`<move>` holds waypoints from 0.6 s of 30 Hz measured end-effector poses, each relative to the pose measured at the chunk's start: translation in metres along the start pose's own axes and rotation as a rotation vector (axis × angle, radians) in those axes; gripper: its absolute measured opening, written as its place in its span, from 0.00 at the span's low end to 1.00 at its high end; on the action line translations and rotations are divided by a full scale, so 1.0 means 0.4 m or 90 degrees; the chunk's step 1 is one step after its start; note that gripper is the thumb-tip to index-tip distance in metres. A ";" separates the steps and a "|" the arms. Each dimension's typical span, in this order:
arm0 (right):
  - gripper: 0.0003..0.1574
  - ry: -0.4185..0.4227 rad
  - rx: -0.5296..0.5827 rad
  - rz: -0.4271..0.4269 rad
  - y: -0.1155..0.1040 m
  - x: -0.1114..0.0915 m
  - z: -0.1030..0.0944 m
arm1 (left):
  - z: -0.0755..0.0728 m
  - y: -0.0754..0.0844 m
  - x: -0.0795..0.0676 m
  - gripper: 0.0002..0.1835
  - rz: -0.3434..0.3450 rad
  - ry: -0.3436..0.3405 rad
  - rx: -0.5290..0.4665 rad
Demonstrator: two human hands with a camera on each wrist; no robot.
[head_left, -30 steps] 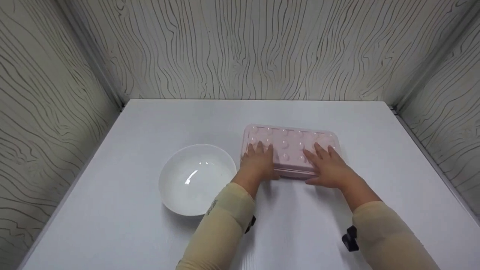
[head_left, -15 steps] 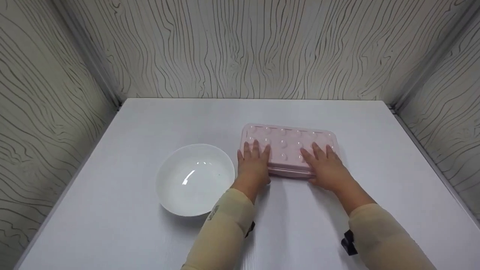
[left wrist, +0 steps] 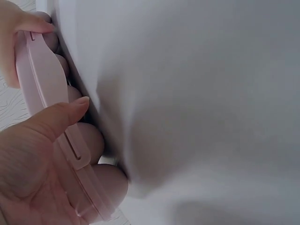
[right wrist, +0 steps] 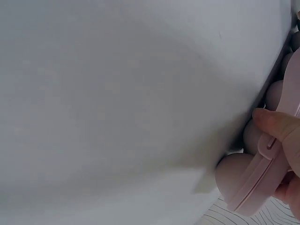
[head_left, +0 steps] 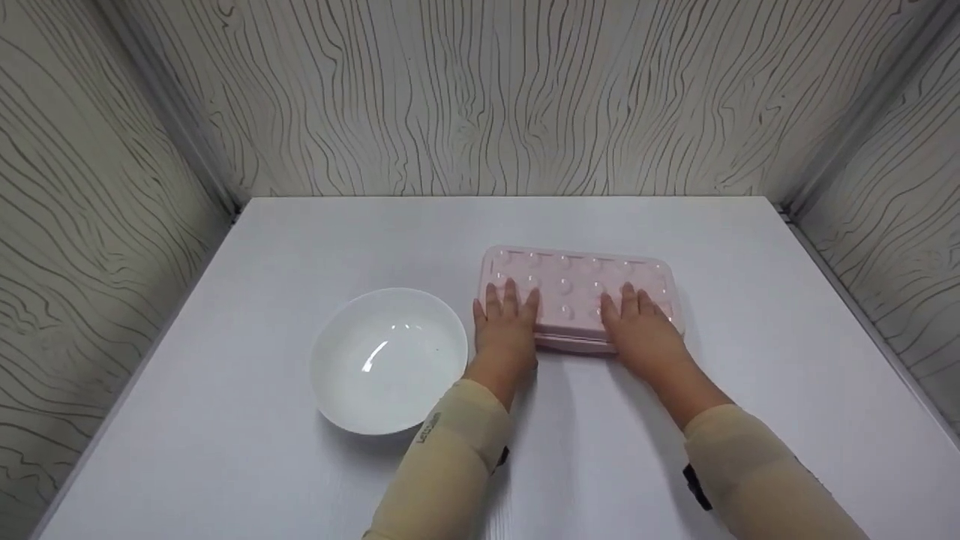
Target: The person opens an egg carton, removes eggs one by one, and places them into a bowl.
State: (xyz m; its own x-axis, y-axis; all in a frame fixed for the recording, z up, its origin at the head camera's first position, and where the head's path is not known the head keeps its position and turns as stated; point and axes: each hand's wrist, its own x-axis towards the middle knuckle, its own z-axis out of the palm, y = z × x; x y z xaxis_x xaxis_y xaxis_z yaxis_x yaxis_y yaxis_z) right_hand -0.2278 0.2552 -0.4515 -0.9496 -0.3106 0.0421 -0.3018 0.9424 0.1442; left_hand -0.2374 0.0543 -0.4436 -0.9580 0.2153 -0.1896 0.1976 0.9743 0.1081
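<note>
A pink lidded ice tray (head_left: 551, 300) lies on the white table, its lid covered in small round bumps. Rounded cups (left wrist: 89, 136) bulge from its underside in the left wrist view. My left hand (head_left: 506, 337) holds its near left corner, fingers over the lid, thumb reaching down the front near a clip (left wrist: 75, 147). At the near right, my right hand (head_left: 643, 337) has its fingers on the lid. The right wrist view shows that thumb (right wrist: 276, 124) over the front rim beside another clip (right wrist: 269, 146). Inside the tray is hidden.
Left of the tray stands a white bowl (head_left: 390, 360), close beside my left hand. The white table (head_left: 360, 232) ends at wood-patterned panels (head_left: 465, 97) behind and on both sides.
My left hand has shifted slightly left on the tray. The right hand has moved a little left and its fingers have come closer together. The tray stays nearly in place.
</note>
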 end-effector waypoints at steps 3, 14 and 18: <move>0.36 0.014 -0.028 -0.008 -0.002 0.004 0.004 | -0.003 0.001 -0.005 0.42 0.001 0.008 0.019; 0.35 -0.032 -0.019 0.008 -0.009 0.003 -0.004 | 0.011 0.000 0.005 0.32 0.028 0.038 0.074; 0.36 -0.049 -0.013 0.010 -0.010 0.003 -0.005 | 0.016 -0.008 0.006 0.32 0.048 0.052 0.067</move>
State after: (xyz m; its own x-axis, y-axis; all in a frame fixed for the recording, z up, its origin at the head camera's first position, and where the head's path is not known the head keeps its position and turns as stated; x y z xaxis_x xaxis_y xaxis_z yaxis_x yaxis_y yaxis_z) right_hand -0.2276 0.2510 -0.4501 -0.9582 -0.2843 -0.0309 -0.2855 0.9443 0.1638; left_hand -0.2390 0.0523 -0.4506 -0.9526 0.2855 -0.1047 0.2856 0.9582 0.0147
